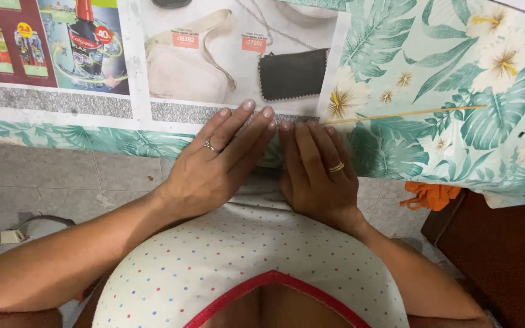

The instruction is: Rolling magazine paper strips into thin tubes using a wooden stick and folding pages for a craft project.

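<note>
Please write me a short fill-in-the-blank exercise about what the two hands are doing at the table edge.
1. Both hands lie flat on a catalogue sheet, and each wears a ____ on one finger.
2. The left hand and right hand rest ____ each other, fingertips nearly meeting.
3. A thin wooden ____ runs to the right from the right hand's fingertips.
4. The tablecloth under the sheet is printed with leaves and ____.

Missing words: ring; beside; stick; flowers

Home setting — desk (493,152) under floral leaf-print cloth (457,61), shop catalogue page (153,61) spread as cover, grey tiled floor (62,176), dark wooden furniture (499,243) beside — domestic craft corner.
</note>
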